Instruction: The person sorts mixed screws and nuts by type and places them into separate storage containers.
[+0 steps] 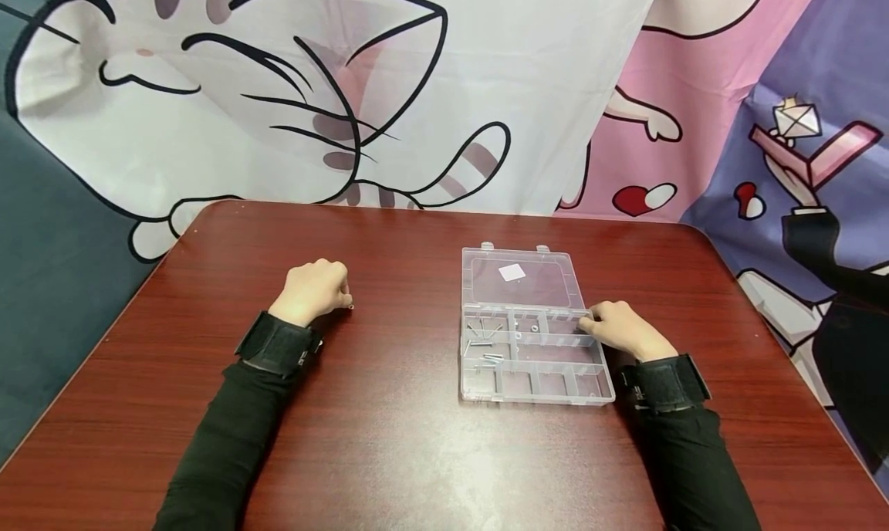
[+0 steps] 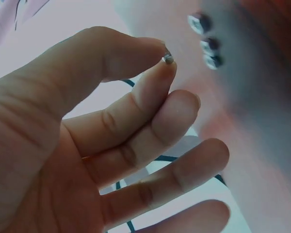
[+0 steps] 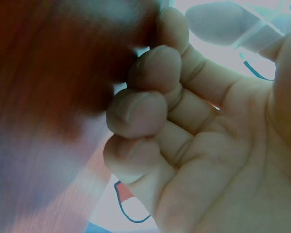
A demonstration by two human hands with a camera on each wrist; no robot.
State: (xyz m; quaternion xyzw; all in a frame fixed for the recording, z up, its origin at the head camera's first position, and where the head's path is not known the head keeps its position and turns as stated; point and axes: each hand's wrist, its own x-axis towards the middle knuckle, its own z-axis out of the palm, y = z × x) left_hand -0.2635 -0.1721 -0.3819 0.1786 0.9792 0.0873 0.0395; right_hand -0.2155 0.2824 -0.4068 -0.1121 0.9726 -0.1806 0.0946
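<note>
My left hand (image 1: 314,292) is low over the left part of the table. Between thumb and index fingertip it pinches a small shiny metal nut (image 2: 168,58), mostly hidden by the fingertips, while the other fingers are loosely bent. Several similar nuts lie in a short row on the table; the farthest nut (image 2: 199,23) shows in the left wrist view, and the hand hides them in the head view. My right hand (image 1: 628,330) grips the right side wall of a clear plastic compartment box (image 1: 538,399), its thumb and fingers on either side of the wall.
The box lid (image 1: 521,280) lies open toward the table's far edge, with a white label (image 1: 512,272) on it. Thin screws (image 1: 485,330) and other small metal parts lie in the left compartments. The brown table (image 1: 389,438) ends at a cartoon-printed curtain (image 1: 542,91).
</note>
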